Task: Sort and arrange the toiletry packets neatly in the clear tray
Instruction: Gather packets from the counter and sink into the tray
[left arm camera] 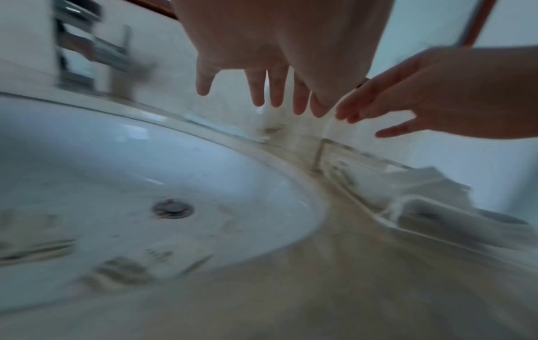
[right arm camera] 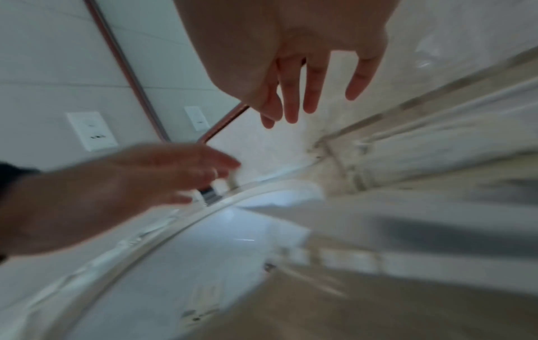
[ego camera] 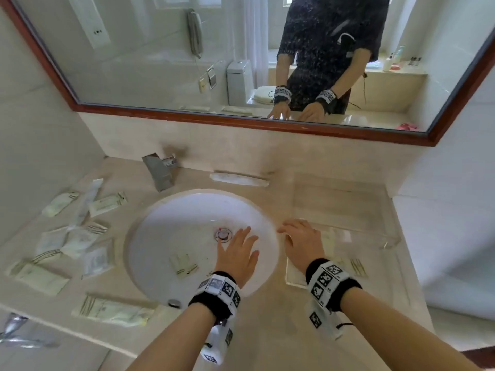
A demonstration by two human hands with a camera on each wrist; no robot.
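Several pale green and white toiletry packets (ego camera: 80,236) lie scattered on the counter left of the sink. One packet (ego camera: 184,265) lies inside the sink bowl (ego camera: 171,218). The clear tray (ego camera: 345,210) stands on the counter right of the sink, with a packet (ego camera: 353,265) at its near end. My left hand (ego camera: 237,251) hovers over the bowl near the drain, fingers spread and empty. My right hand (ego camera: 300,242) hovers over the tray's near left corner, fingers straight, holding nothing. Both wrist views are blurred, showing the left hand (left arm camera: 262,92) and the right hand (right arm camera: 297,99) with straight fingers.
A chrome faucet (ego camera: 160,170) stands behind the sink. A long wrapped item (ego camera: 238,179) lies against the backsplash. A framed mirror (ego camera: 241,49) fills the wall above. The counter's front edge (ego camera: 67,328) runs along the bottom left. A wall (ego camera: 455,210) bounds the tray's right side.
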